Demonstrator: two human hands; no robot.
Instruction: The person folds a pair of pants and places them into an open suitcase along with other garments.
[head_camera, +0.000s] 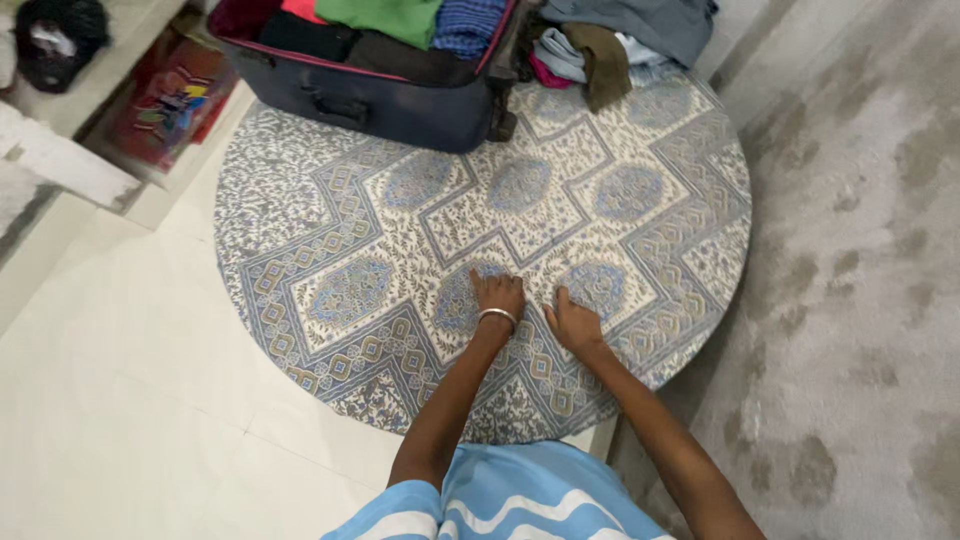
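Both hands flat on round patterned rug (400, 250) on the floor, left hand (498, 297) and right hand (573, 325) side by side, fingers spread, gripping nothing. Rug is circular, no long axis; open suitcase (370, 95) sits on its far edge

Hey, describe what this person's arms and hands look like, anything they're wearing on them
Both arms are bare from the upper arm down, with no gloves. The left hand has a thin silver-coloured bangle at the wrist. The right hand shows no bracelet or watch; rings are too small to tell. Light blue short sleeves with white wavy stripes show at the bottom edge.
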